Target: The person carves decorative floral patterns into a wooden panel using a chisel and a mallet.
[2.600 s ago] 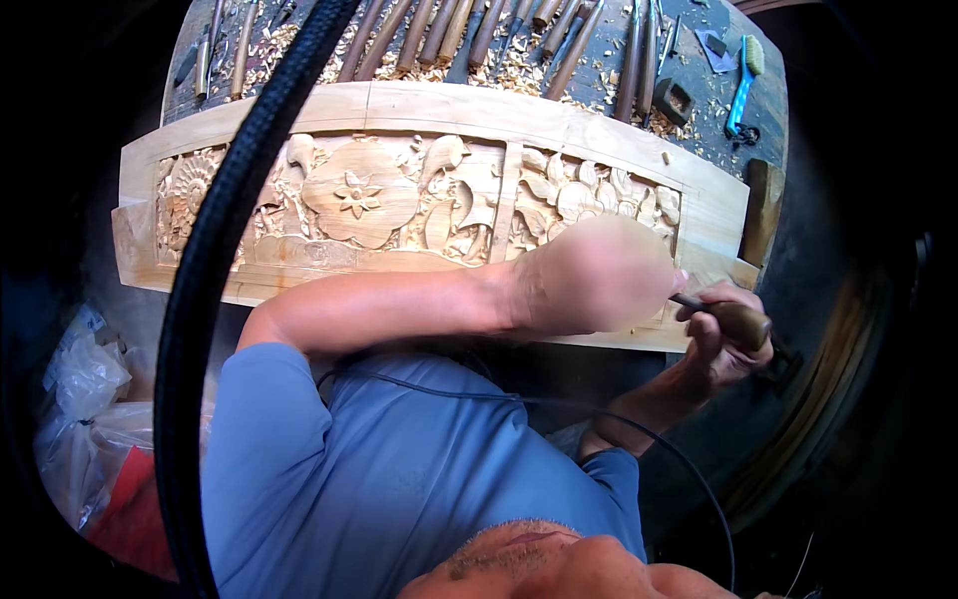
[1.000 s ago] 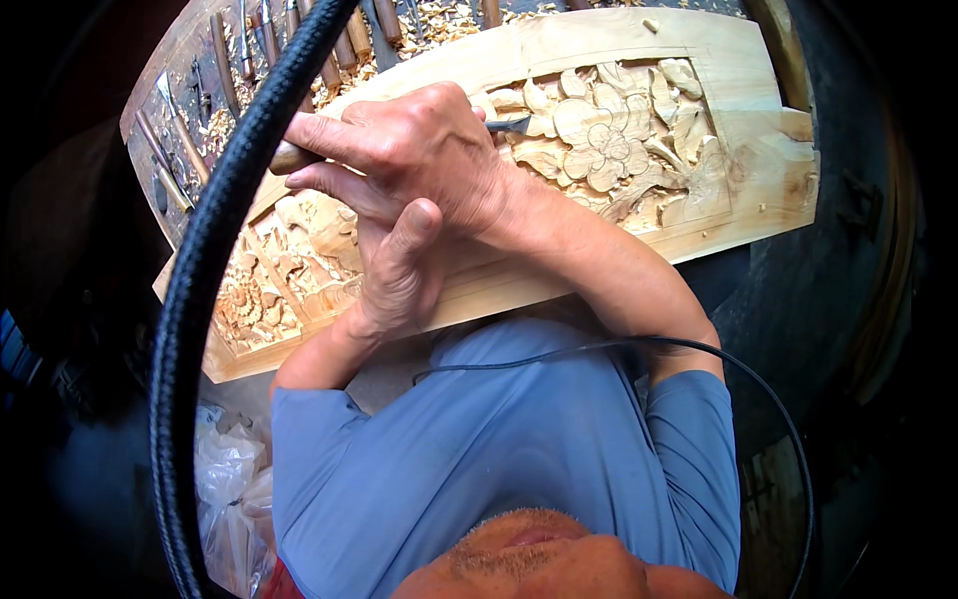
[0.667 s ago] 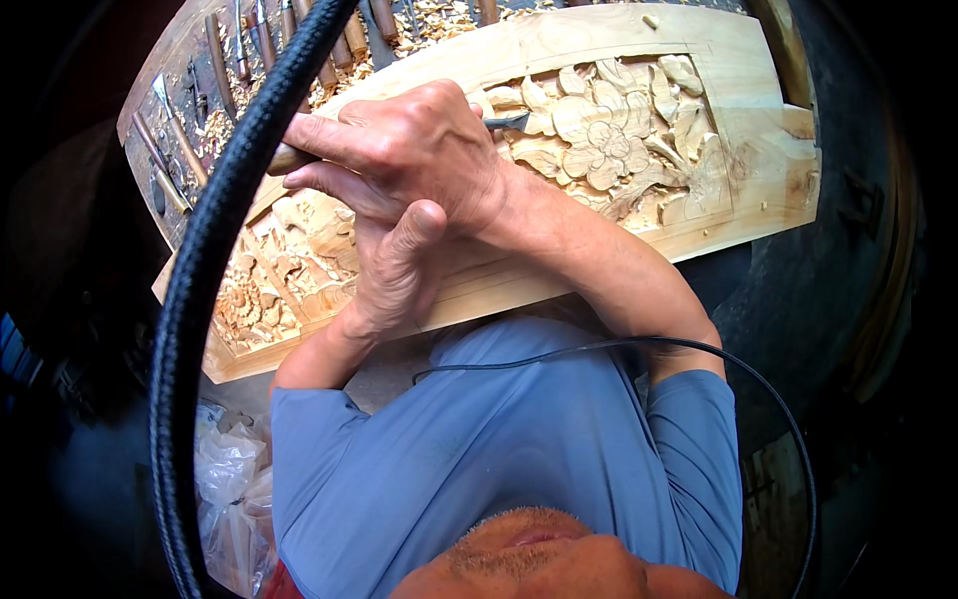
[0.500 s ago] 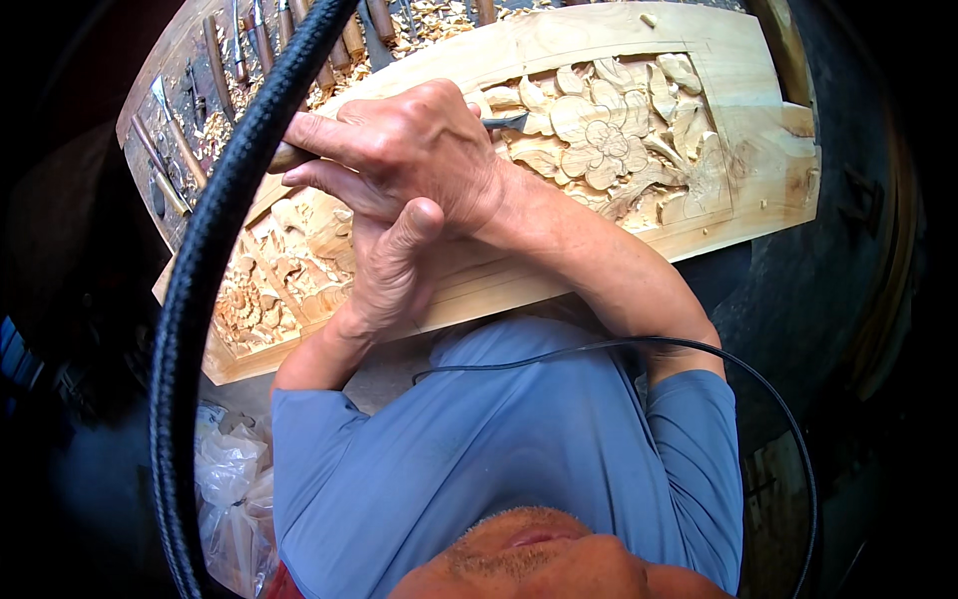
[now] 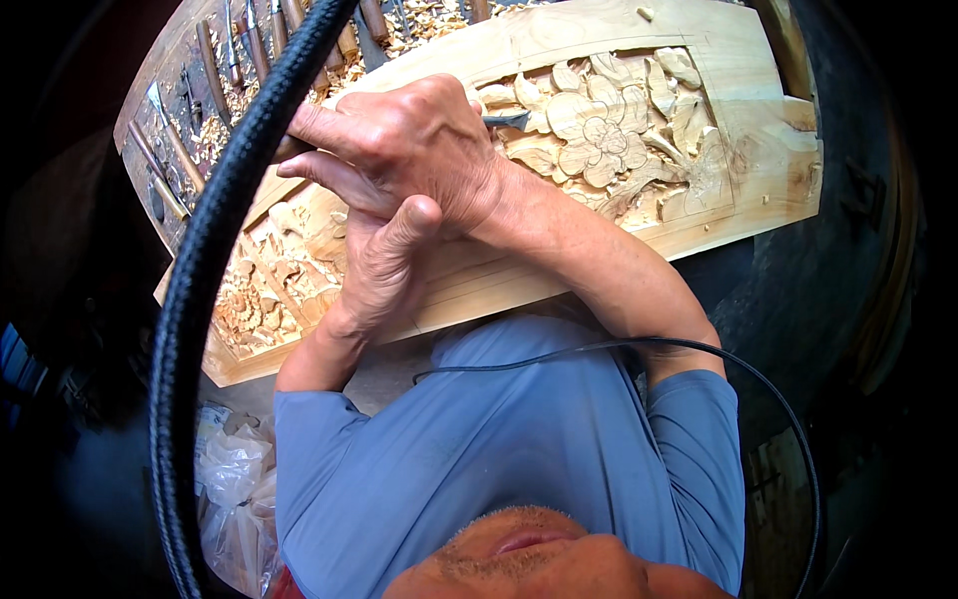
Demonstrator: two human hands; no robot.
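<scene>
Over the middle of a pale carved wooden panel (image 5: 499, 285), my right hand (image 5: 414, 145) is closed round a wood carving chisel (image 5: 507, 121). The chisel's dark blade shows past the hand's right side, at the edge of a recess with a carved flower (image 5: 602, 140). Its handle end appears at the left, partly behind a black cable. My left hand (image 5: 384, 255) lies under the right one, crossing it, with the thumb raised. Most of its fingers are hidden, so its hold cannot be seen.
Several wood-handled chisels (image 5: 212, 70) lie among wood shavings (image 5: 424, 30) on the bench at the far left. A thick black braided cable (image 5: 222, 190) crosses the left of the view. A thin cord (image 5: 559, 352) loops across my blue shirt. A clear plastic bag (image 5: 239, 479) stands lower left.
Both hands and the chisel have barely moved; the right hand tilts slightly and the handle end has dipped further behind the cable. The panel keeps its place.
</scene>
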